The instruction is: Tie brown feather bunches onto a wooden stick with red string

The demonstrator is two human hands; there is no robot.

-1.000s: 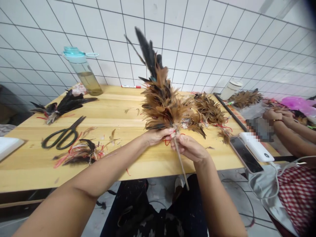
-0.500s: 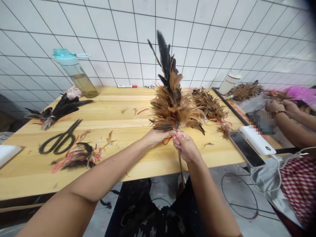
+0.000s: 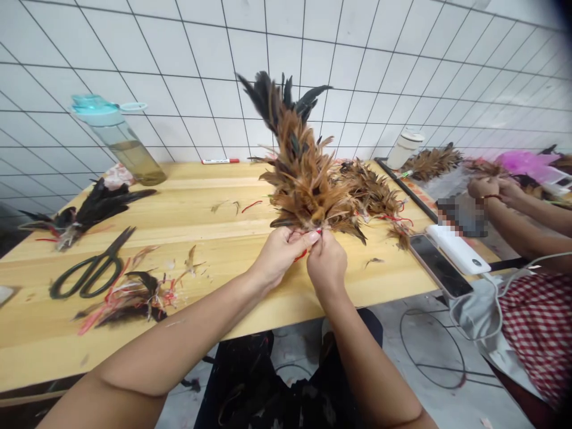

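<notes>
Head view, hands: the left hand [image 3: 281, 255] and the right hand [image 3: 327, 261] are close together, fingertips touching, both pinched on the bound base of the feather bunch [image 3: 308, 173].
Position: the bunch stands upright above the hands, over the surface [image 3: 201, 238], with a red thread [image 3: 301, 255] showing at its base.
Handling: it looks very light, soft and easily bent, and loose barbs could shed; the firmest hold looks to be low at the gathered base, not on the tips.
Look: layered ginger-brown feathers with dark tips, and longer black plumes on top.
Nearby: a second brown feather bunch [image 3: 370, 193] lies just behind it; black-handled scissors [image 3: 84, 277], black feathers [image 3: 84, 208] and feather scraps [image 3: 129, 301] lie to the left; a phone [image 3: 440, 265] and a power bank [image 3: 458, 250] lie to the right.
Co-worker: another person's hands [image 3: 485, 189] work at the far right.
</notes>
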